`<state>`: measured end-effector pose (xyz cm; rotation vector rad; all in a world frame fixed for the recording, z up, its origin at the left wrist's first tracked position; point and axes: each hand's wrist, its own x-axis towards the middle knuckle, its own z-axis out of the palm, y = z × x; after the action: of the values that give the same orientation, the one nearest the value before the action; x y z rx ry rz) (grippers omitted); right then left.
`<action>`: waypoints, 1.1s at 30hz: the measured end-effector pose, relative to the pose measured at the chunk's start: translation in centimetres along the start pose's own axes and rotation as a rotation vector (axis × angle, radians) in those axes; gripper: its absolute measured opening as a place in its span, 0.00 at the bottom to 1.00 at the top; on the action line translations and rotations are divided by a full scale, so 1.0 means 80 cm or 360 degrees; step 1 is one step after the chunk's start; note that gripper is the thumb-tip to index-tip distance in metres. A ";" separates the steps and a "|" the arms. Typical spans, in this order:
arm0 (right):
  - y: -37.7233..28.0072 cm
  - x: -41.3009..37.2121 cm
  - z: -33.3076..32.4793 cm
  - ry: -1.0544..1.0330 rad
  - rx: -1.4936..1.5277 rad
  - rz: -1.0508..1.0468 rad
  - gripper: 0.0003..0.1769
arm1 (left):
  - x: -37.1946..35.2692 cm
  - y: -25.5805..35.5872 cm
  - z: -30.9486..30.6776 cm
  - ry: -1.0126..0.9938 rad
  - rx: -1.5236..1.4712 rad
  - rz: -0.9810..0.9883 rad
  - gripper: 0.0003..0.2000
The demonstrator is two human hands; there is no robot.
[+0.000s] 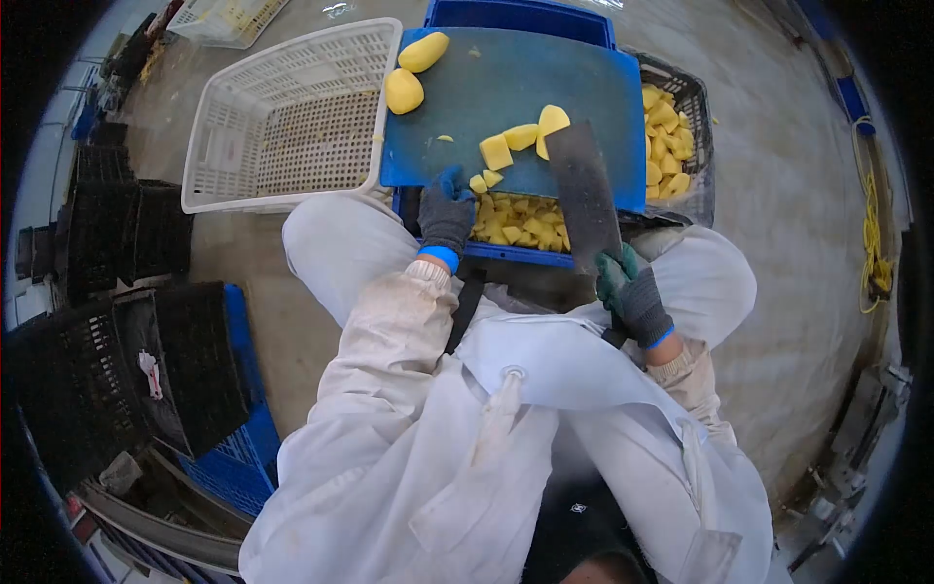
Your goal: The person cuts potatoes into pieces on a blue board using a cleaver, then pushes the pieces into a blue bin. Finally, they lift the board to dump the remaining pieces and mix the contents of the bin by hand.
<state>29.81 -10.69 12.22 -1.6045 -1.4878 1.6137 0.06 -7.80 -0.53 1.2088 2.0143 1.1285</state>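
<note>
Potato pieces (496, 152) on blue board (486, 83); right hand (630, 292) grips cleaver (584, 190); left hand (448, 212) at near edge, fingers curled, can't tell if holding.

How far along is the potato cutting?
Partway, it seems. Looks done: chunks in the blue bin and black crate. In hand: the knife, in the right hand; the left hand is by small pieces. Remaining: two uncut potatoes and larger pieces on the board.

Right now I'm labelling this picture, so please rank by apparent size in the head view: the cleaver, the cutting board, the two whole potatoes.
1. Cutting board
2. Cleaver
3. Upper potato and lower potato: too alike to rank
</note>
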 end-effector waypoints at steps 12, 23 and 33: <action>0.003 0.000 -0.003 0.0076 0.0194 0.0075 0.11 | 0.037 0.051 -0.008 -0.0415 0.0653 0.0428 0.27; 0.015 0.003 -0.010 0.0154 0.0366 0.0052 0.11 | 0.060 0.055 0.011 -0.0400 0.0170 0.0687 0.26; 0.018 0.006 -0.013 0.0165 0.0462 0.0043 0.11 | 0.026 0.133 -0.012 -0.0437 -0.0769 0.0499 0.23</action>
<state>31.17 -10.35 11.03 -1.5235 -1.1257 1.6468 3.08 -3.68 9.06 1.3526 1.2787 1.4052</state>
